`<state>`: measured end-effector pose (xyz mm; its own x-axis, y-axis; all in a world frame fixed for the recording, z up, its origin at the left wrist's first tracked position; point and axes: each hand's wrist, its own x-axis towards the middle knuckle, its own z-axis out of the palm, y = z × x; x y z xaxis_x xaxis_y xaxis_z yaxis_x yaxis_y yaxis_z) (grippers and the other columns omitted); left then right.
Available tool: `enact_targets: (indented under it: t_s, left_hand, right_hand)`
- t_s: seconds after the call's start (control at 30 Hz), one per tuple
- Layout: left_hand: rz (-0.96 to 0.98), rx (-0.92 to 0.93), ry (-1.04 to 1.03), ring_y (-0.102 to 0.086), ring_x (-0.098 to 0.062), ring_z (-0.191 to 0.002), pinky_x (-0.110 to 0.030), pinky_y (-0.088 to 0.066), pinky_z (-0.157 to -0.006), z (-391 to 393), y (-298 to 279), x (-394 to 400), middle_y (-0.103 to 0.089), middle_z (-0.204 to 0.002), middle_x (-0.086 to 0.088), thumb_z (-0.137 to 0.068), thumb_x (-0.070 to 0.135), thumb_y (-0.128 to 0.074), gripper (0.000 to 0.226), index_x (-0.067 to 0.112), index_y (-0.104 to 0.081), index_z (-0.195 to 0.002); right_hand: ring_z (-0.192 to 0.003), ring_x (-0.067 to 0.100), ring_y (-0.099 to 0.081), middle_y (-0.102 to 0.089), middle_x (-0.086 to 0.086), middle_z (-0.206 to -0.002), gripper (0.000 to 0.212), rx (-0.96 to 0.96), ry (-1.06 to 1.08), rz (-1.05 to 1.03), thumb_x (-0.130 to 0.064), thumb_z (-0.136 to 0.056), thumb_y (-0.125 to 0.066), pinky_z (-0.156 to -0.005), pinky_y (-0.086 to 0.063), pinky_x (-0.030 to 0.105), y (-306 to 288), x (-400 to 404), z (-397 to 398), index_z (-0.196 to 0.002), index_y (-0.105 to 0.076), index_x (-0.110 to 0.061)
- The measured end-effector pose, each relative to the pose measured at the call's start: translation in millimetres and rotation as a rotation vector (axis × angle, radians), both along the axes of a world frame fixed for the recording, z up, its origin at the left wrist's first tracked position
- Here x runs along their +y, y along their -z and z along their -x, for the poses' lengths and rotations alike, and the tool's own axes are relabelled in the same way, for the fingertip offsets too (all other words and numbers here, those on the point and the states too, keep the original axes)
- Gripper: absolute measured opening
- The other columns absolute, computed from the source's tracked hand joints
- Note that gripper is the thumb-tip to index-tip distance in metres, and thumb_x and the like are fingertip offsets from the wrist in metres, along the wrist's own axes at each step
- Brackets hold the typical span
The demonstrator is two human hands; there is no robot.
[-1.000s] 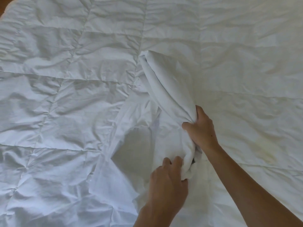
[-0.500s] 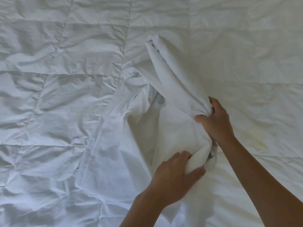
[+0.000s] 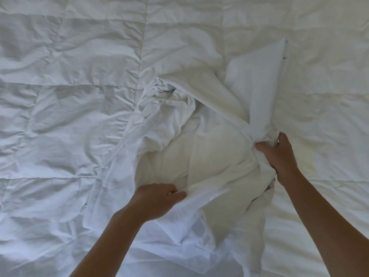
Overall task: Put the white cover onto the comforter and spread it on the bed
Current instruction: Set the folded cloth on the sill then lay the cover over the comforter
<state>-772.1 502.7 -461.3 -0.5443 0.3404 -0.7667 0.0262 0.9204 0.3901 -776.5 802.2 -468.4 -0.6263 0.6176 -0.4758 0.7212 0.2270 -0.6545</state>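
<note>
White cover: bunched, partly unfolded heap lying on the quilted comforter, near the middle of the view. Judged light, soft and limp; it will sag and twist under its own weight, not fragile, little slip on the quilted cloth. Best taken at a hem or corner so the opening can be found, not by the middle of the bunch. One flat folded flap sticks up and away from the heap. Right hand clenched round a gathered wad at the heap's right side. Left hand pinches a fold at the near edge. Comforter spread across the bed, filling the view. No containers seen
</note>
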Motion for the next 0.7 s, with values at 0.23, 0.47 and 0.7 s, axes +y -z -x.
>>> enact_targets:
  t_s: [0.23,0.47,0.7]
  left_hand:
    - [-0.207,0.057,0.051,-0.057,-0.012,-0.089,-0.024,-0.042,-0.076,-22,9,26,-0.061,-0.1,0.013,-0.089,0.034,-0.059,0.038,0.039,-0.046,-0.125]
    - [-0.255,0.291,-0.263,-0.066,-0.019,-0.096,-0.028,-0.047,-0.08,-22,11,-11,-0.072,-0.101,0.003,-0.09,0.03,-0.063,0.026,0.029,-0.066,-0.117]
    - [-0.237,0.184,-0.694,-0.067,-0.021,-0.075,-0.032,-0.046,-0.065,-22,6,-132,-0.072,-0.072,-0.004,-0.068,0.04,-0.07,0.023,0.021,-0.072,-0.081]
  right_hand:
    - [-0.115,0.026,-0.054,-0.055,-0.002,-0.126,0.089,0.017,-0.02,0.039,-0.047,-0.065,-0.081,-0.097,-0.046,0.046,-1,-8,10,-0.138,-0.037,-0.023]
    - [-0.102,0.03,-0.059,-0.06,0.002,-0.107,0.055,0.003,0.036,-0.008,-0.042,-0.069,-0.074,-0.091,-0.049,0.048,-1,-3,8,-0.113,-0.051,-0.017]
    - [-0.124,0.04,-0.048,-0.048,0.021,-0.135,0.076,-0.338,-0.109,-0.361,-0.026,-0.083,-0.068,-0.099,-0.039,0.045,0,8,0,-0.146,-0.027,-0.014]
